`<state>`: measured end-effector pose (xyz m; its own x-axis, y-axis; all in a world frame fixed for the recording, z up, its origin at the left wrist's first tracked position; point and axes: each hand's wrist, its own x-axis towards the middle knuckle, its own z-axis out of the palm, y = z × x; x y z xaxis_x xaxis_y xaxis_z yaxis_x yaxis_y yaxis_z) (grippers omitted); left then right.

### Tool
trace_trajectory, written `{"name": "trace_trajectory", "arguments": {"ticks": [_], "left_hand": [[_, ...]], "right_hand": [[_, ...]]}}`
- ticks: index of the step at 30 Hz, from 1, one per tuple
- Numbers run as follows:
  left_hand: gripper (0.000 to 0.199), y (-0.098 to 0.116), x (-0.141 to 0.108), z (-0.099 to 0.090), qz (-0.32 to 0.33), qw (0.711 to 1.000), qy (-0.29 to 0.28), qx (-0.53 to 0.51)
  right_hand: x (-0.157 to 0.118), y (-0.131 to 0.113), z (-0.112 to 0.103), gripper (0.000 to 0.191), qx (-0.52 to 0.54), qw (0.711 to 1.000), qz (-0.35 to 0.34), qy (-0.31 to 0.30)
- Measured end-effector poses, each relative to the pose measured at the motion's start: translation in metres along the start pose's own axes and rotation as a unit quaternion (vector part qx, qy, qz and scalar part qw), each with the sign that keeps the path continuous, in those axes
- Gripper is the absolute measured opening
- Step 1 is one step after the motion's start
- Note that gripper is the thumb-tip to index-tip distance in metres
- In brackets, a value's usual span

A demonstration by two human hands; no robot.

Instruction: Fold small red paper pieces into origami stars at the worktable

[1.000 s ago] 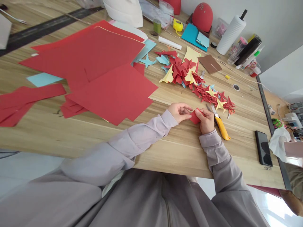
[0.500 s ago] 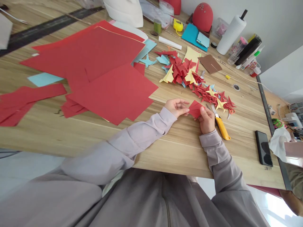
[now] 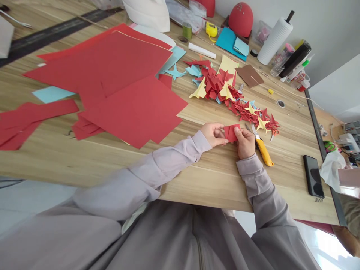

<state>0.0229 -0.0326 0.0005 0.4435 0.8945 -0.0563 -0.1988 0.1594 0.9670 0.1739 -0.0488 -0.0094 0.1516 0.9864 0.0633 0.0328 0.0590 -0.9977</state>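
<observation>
Between my hands is a small creased square of red paper (image 3: 230,133). My right hand (image 3: 246,143) pinches its right side, thumb on top. My left hand (image 3: 212,134) is at its left side with curled fingers and thumb at the paper's edge. Just beyond my right hand, a yellow utility knife (image 3: 264,152) lies on the wooden table with its blade out. Past the paper sits a pile of folded red, yellow and blue paper stars (image 3: 215,84).
Large red paper sheets (image 3: 135,101) spread over the left of the table, with red strips (image 3: 36,116) at the far left. A black phone (image 3: 313,176) lies near the right edge. A white bottle (image 3: 275,41) and a yellow tape measure (image 3: 211,30) stand at the back.
The red paper has turned, its edge now lying more level. My left hand has shifted slightly toward me and to the right; my right hand stays almost in place.
</observation>
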Motion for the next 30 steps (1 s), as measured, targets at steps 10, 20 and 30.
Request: {"name": "trace_trajectory", "arguments": {"ticks": [10, 20, 30], "left_hand": [[0.043, -0.007, 0.002, -0.001, 0.03, 0.999, 0.018, 0.026], [0.048, -0.008, 0.001, -0.001, 0.003, 1.0, -0.001, 0.022], [0.048, -0.004, 0.003, -0.002, -0.021, 0.998, 0.017, -0.057]], "right_hand": [[-0.003, -0.008, 0.001, 0.024, -0.046, 0.997, -0.018, -0.054], [-0.005, -0.011, 0.001, 0.045, -0.084, 0.996, -0.014, -0.029], [-0.003, -0.01, 0.001, 0.033, -0.013, 0.998, 0.002, -0.062]]}}
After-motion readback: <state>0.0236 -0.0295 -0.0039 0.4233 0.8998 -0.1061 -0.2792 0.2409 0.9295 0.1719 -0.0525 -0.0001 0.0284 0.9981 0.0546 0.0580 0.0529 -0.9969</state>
